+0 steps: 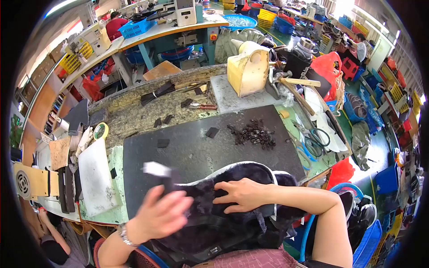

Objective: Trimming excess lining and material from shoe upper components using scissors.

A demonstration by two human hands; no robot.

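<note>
A black, plush-lined piece (201, 228) with a white edge lies across my lap and the near edge of a dark work mat (187, 138). My right hand (241, 195) rests on the plush with its fingers spread. To the left, my left hand (163, 212) is raised over the piece and smeared by motion. A blurred dark strip with a white end (157, 169) sticks up between its thumb and fingers; its kind is not clear. Small dark metal-looking parts (254, 134) lie heaped on the mat, with black scraps (212, 132) nearby.
Scissors (315, 138) and hammers (299, 96) lie at the right. A pale yellow block (248, 69) stands behind the mat. Pliers (203, 106) lie near it; a tape roll (101, 131) and white board (96, 178) are at left. Another person's arm (53, 230) shows at lower left.
</note>
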